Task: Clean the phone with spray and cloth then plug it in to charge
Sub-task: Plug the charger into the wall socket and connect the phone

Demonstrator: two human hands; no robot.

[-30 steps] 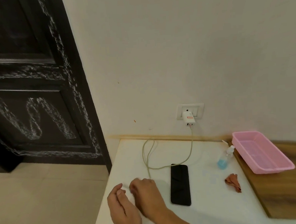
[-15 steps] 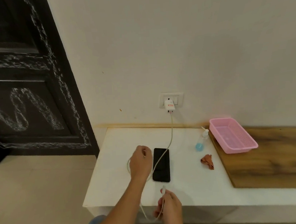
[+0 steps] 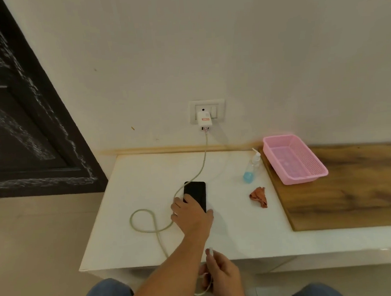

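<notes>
A black phone (image 3: 196, 191) lies flat, screen dark, on the white table (image 3: 241, 232). My left hand (image 3: 190, 215) covers its near end, fingers along the left edge and thumb at the right corner. My right hand (image 3: 223, 276) is below the table's front edge, pinching the cable's plug end (image 3: 211, 250), tip pointing up. The pale cable (image 3: 144, 219) loops on the table and runs up to the white charger (image 3: 204, 119) in the wall socket. A small spray bottle (image 3: 250, 169) with blue liquid and a crumpled rust-coloured cloth (image 3: 258, 197) sit to the right of the phone.
A pink plastic basket (image 3: 314, 163) stands on a wooden board (image 3: 353, 195) at the right. A dark carved door (image 3: 16, 113) is at the left, beside the table. My knees in jeans show below the front edge.
My left hand moved from beside the phone onto its near end. My right hand, still holding the plug, stays low at the front edge. The cable now lies in a loop to the left.
</notes>
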